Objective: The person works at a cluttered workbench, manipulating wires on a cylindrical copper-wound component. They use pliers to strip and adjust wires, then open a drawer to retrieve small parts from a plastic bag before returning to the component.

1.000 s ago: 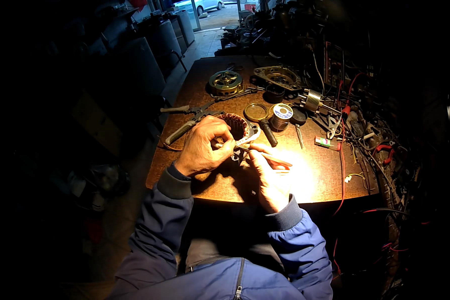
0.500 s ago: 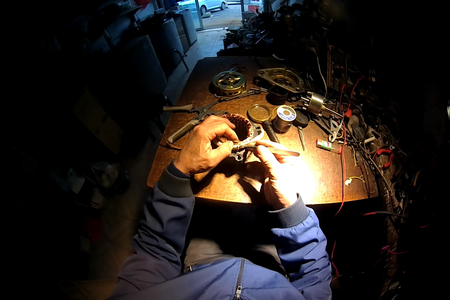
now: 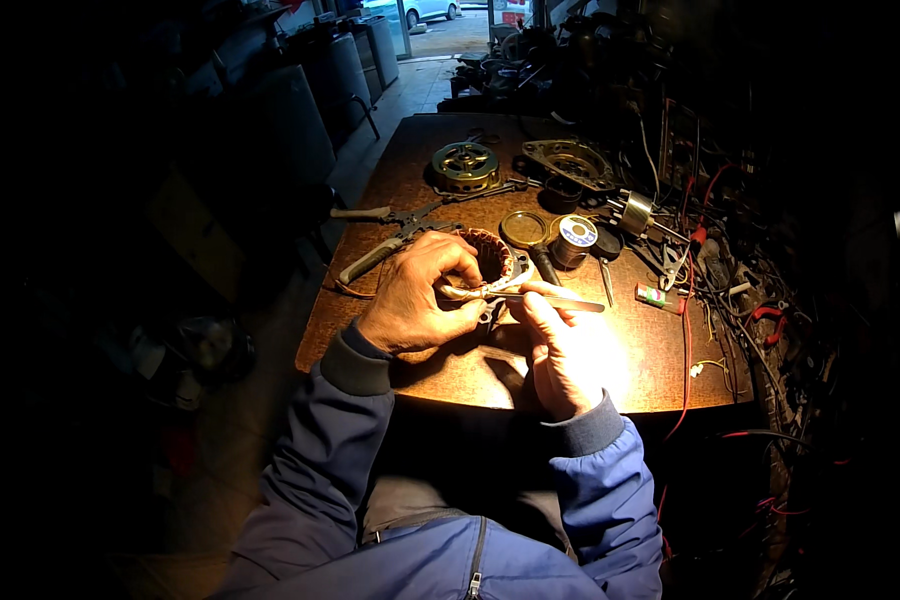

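Observation:
A ring-shaped motor stator with reddish-brown copper windings stands on the bench in front of me. My left hand grips its near left side, thumb and index finger on either side of a pale wrapped bundle of leads at the rim. Between the fingers of my right hand are slim metal tweezers, with their tips reaching the bundle. The fingers partly cover the tips and the stator's near side, so the exact contact is hidden.
Behind the stator are a magnifying glass, a solder spool and brass-coloured motor covers. Long-handled pliers lie left. Tangled wires crowd the right side, near a small cylinder and red-handled pliers.
My left thumb and index finger have moved apart, and the thumb sits lower, baring more of the bundle. The tweezers remain against it. The whole view has shifted slightly.

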{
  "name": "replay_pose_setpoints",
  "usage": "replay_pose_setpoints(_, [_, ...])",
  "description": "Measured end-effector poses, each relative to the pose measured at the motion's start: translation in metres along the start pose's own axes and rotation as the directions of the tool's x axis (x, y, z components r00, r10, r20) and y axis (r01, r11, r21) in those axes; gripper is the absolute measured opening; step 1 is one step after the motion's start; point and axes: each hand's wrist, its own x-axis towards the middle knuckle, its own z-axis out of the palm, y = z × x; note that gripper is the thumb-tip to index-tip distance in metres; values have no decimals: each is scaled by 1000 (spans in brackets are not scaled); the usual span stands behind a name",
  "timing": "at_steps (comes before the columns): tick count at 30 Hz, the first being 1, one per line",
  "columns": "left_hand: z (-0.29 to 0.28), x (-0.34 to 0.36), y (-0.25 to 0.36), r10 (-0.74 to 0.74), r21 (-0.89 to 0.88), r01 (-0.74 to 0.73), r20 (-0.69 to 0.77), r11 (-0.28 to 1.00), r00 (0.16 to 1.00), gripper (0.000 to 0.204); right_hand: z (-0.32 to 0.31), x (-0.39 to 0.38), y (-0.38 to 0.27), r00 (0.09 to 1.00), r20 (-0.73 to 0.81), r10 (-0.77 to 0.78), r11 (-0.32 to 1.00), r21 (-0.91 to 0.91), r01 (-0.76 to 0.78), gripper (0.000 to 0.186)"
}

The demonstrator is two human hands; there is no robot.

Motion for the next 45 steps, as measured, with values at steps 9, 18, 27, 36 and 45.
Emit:
replay_pose_setpoints(9, [0,-2,3,-17,-2,17,-16,1000,1000,26,-3,2,8,1000,6,8,999,51,-8,31])
replay_pose_setpoints(18, [-2,-1,2,33,-6,-33,-15,999,999,23,-11,2,9,998,55,26,1000,1,-26,31])
replay_pose_setpoints(27, [-1,-1,-2,42,-57,-43,-15,997,999,20,-2,2,9,1000,11,2,998,69,-3,28])
replay_pose_setpoints(36, [-2,0,-1,39,-77,-39,-3,996,999,19,-3,1,9,1000,2,6,999,41,-6,29])
replay_pose_setpoints(45, [-2,-2,-2,-6,-121,5,-9,993,1000,20,3,-3,3,996,-24,-87,987,-140,83,25])
